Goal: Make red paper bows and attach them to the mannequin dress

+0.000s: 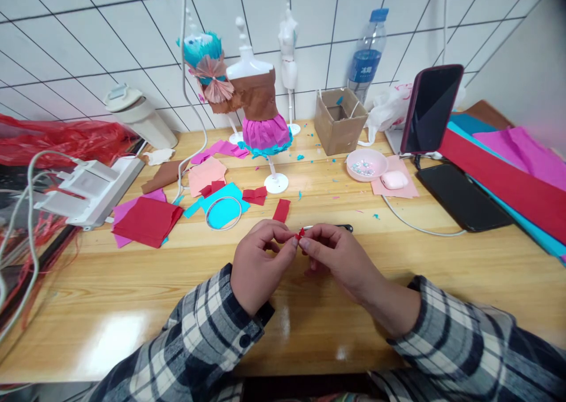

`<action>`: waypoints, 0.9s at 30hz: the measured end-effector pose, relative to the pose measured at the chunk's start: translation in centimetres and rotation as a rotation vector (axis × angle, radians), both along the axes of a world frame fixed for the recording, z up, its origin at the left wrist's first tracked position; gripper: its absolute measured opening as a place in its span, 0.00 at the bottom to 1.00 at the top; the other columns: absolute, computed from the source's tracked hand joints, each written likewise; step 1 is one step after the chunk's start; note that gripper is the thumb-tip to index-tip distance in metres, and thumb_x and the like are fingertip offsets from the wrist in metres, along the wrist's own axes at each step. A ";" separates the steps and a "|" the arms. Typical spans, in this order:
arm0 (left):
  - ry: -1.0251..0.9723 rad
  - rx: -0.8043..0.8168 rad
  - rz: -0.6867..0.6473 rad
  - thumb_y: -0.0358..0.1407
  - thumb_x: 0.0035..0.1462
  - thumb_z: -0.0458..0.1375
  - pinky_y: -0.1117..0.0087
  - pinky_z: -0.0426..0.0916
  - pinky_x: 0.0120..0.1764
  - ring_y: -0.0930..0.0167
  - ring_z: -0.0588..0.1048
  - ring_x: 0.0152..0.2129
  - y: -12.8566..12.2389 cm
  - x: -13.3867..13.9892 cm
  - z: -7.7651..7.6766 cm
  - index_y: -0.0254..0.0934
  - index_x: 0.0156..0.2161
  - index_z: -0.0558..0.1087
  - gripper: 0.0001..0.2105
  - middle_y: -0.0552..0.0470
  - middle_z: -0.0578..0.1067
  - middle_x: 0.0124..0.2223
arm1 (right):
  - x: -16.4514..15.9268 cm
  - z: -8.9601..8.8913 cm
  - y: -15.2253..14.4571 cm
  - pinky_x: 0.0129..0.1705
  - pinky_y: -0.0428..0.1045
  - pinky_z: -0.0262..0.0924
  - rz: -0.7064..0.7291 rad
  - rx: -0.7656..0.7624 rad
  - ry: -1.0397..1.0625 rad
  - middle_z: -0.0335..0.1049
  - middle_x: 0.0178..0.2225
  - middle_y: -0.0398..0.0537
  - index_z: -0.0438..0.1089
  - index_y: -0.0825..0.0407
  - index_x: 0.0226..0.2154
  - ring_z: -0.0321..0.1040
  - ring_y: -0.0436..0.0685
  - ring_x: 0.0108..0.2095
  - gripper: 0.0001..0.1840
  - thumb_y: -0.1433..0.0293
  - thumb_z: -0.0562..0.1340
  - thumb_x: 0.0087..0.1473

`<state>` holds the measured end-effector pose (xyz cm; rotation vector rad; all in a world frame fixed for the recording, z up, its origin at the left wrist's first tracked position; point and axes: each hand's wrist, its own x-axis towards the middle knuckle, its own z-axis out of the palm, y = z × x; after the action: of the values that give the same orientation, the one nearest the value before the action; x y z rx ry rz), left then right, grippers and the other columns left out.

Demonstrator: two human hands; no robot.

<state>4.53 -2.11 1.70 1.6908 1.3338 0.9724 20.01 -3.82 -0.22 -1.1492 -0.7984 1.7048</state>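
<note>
Between the fingertips of my left hand (pixel 264 263) and my right hand (pixel 342 260) is a small, crumpled piece of red crepe paper (pixel 300 234). Both hands are closed in a pinch on it, just above the table. Behind my right fingers lies a dark-handled tool (pixel 345 227), mostly hidden. A red paper strip (pixel 282 210) lies just beyond my left hand. Further back stands a mini dress form (pixel 257 95) with a brown paper top and a pink, blue-edged skirt. A metal ring (pixel 223 213) rests on blue paper (pixel 221 204).
A power strip (pixel 97 193) with cables sits left, near folded red paper (pixel 148 220). At the back stand a cardboard box (pixel 339 122), a water bottle (pixel 366 57) and a white cup (pixel 141 116). Right are a bead bowl (pixel 366 164), phones (pixel 462 195) and paper sheets (pixel 499 175).
</note>
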 end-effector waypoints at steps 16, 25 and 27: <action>0.038 0.072 -0.021 0.33 0.52 0.59 0.71 0.69 0.31 0.71 0.73 0.29 0.0 -0.1 0.1 0.34 0.28 0.75 0.05 0.48 0.74 0.33 | -0.2 -0.1 0.0 0.26 0.46 0.68 -0.045 0.025 -0.070 0.66 0.24 0.40 0.71 0.53 0.26 0.62 0.48 0.24 0.19 0.55 0.70 0.40; -0.044 0.110 -0.084 0.32 0.54 0.61 0.72 0.70 0.34 0.72 0.73 0.30 -0.1 -0.2 0.1 0.35 0.29 0.77 0.04 0.49 0.74 0.33 | -0.4 0.3 -0.3 0.25 0.44 0.64 -0.042 0.122 -0.129 0.65 0.22 0.40 0.69 0.53 0.25 0.62 0.46 0.21 0.13 0.60 0.65 0.48; -0.049 0.122 -0.091 0.31 0.54 0.61 0.72 0.69 0.34 0.72 0.73 0.30 -0.1 -0.2 0.0 0.35 0.29 0.77 0.04 0.49 0.75 0.33 | -0.4 0.4 -0.4 0.24 0.43 0.63 -0.039 0.136 -0.144 0.65 0.21 0.40 0.69 0.53 0.25 0.63 0.46 0.21 0.13 0.61 0.64 0.49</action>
<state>4.34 -2.18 1.73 1.7907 1.1762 1.0539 19.64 -4.20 0.14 -1.1949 -0.9598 1.5244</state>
